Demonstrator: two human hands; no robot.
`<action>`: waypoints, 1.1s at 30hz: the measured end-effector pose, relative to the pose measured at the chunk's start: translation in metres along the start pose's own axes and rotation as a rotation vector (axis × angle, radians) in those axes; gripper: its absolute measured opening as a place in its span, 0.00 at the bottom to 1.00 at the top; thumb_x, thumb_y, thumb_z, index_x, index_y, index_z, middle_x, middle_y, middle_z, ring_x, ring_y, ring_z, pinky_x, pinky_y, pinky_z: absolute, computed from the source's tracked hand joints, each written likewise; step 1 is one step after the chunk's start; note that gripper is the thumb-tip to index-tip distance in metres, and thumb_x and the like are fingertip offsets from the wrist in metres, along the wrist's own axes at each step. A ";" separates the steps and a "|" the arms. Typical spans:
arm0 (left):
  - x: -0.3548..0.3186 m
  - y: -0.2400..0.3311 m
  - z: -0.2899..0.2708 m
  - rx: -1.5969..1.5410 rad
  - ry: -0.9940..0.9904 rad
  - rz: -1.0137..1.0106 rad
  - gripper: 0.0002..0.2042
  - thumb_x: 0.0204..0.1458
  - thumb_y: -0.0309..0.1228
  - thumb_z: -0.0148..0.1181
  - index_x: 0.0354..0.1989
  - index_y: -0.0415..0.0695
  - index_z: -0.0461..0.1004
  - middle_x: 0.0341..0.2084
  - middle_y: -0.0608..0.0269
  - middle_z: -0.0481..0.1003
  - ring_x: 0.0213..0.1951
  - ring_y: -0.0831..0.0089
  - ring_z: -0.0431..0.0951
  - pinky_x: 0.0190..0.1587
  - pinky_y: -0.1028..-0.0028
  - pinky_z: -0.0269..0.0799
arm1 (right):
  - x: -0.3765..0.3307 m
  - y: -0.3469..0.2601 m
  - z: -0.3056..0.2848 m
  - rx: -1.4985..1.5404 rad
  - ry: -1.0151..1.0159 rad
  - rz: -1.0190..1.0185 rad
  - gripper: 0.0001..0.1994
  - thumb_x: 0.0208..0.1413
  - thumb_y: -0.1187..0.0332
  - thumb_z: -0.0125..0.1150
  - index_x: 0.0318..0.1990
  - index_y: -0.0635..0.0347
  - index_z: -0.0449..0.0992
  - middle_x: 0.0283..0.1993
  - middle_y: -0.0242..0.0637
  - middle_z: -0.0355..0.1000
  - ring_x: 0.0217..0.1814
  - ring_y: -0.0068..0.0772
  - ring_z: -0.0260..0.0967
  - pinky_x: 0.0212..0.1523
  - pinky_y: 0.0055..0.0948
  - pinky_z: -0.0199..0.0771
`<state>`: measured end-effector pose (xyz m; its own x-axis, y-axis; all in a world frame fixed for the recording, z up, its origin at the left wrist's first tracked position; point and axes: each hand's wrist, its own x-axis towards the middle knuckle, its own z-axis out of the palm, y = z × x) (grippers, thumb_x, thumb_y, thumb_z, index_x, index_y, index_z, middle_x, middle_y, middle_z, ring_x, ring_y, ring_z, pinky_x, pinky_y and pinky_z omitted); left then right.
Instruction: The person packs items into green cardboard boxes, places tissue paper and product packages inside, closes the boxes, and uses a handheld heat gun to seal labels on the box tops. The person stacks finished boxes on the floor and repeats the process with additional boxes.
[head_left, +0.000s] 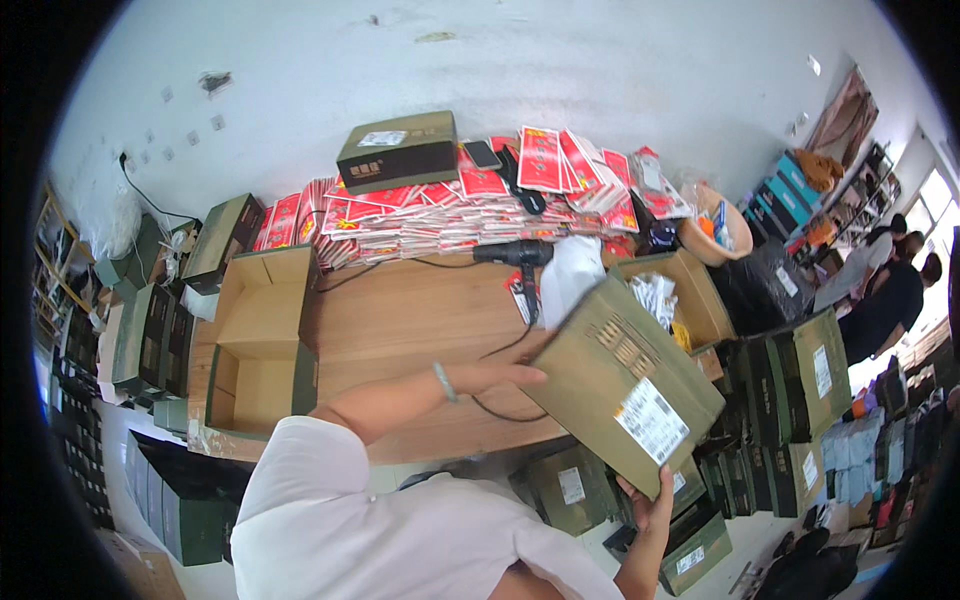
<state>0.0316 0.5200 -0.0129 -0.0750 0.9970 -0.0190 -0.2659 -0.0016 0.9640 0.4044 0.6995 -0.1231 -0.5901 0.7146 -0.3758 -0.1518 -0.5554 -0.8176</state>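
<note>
An olive-green shoebox (640,380) with a white label on its top is held tilted over the table's right front edge. My right hand (650,508) grips its lower corner. At the box's left edge is my left hand (505,375), its thumb showing and the other fingers partly hidden behind the box. A grey-green bracelet (445,382) circles my left wrist. Just beyond the box, a black hair dryer (520,256) lies beside a crumpled white bag (572,275). An opened shoebox (262,300) with a bare brown inside stands on the table's left.
Stacks of red-and-white packets (420,228) line the wall side, topped by a closed green box (398,150) and a phone (482,155). A carton of silvery packets (655,295) and a peach basin (735,240) sit right. Stacked green boxes (790,390) and people (885,300) are farther right.
</note>
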 end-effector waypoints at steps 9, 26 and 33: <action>-0.142 0.066 -0.195 -0.483 0.762 0.184 0.33 0.52 0.48 0.57 0.64 0.47 0.60 0.62 0.59 0.65 0.62 0.59 0.65 0.61 0.52 0.61 | 0.037 0.000 0.267 -0.205 -0.504 -0.235 0.36 0.60 0.54 0.55 0.72 0.56 0.49 0.72 0.46 0.50 0.68 0.43 0.56 0.64 0.44 0.59; 0.014 0.114 -0.480 1.394 1.489 0.340 0.30 0.52 0.45 0.57 0.66 0.71 0.58 0.68 0.33 0.41 0.68 0.35 0.44 0.63 0.39 0.47 | 0.014 0.096 0.219 -0.196 0.103 0.049 0.31 0.63 0.63 0.53 0.71 0.57 0.51 0.70 0.44 0.54 0.63 0.40 0.64 0.59 0.37 0.66; 0.003 0.074 -0.633 1.824 0.952 -0.594 0.29 0.55 0.52 0.43 0.66 0.57 0.60 0.70 0.50 0.45 0.68 0.42 0.50 0.57 0.32 0.50 | 0.000 0.110 0.219 -0.549 0.121 0.063 0.31 0.60 0.61 0.60 0.67 0.64 0.57 0.66 0.45 0.60 0.61 0.33 0.64 0.59 0.31 0.66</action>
<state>-0.5971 0.4742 -0.1093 -0.8454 0.5179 0.1305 0.5079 0.8552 -0.1031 0.2138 0.5453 -0.1178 -0.4847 0.7489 -0.4519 0.3344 -0.3187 -0.8869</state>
